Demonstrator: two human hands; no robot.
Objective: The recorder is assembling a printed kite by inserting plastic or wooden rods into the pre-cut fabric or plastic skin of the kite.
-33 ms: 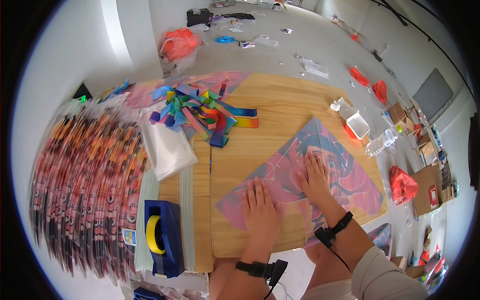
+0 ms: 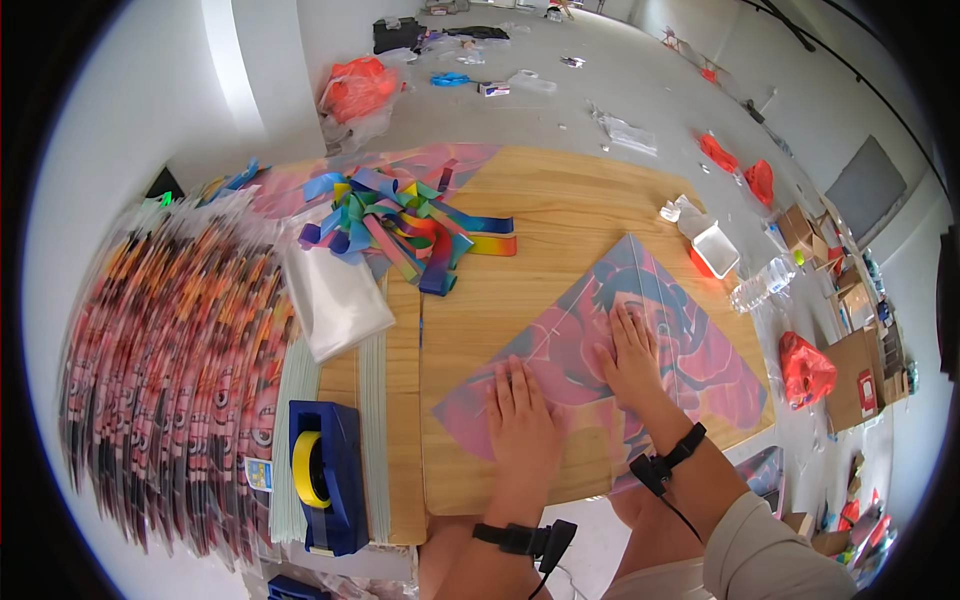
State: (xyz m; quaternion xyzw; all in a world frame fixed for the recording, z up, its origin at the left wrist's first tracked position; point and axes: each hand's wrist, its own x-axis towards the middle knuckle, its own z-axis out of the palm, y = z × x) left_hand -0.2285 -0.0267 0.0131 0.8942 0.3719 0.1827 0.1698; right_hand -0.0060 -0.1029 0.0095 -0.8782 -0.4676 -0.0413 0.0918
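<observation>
A triangular kite (image 2: 590,320), printed in pink and grey-blue with thin white rods across it, lies spread on the wooden table (image 2: 560,215). My left hand (image 2: 522,420) rests palm down on its lower left part, fingers stretched out. Further right, my right hand (image 2: 632,358) presses flat on the middle of the kite beside the central rod, its fingers also extended. Neither hand grips anything. Each wrist wears a black strap with a small clip-on unit and a cable. A strip of the printed cloth hangs over the near table edge below my right hand.
Left of the kite stand a blue tape dispenser (image 2: 345,480), bundles of thin pale rods (image 2: 374,430), clear plastic sleeves (image 2: 340,310) and a thick row of packaged kites (image 2: 180,390). Rainbow ribbons (image 2: 400,215) heap behind. At right are a red-white box (image 2: 714,250) and plastic bottle (image 2: 762,286).
</observation>
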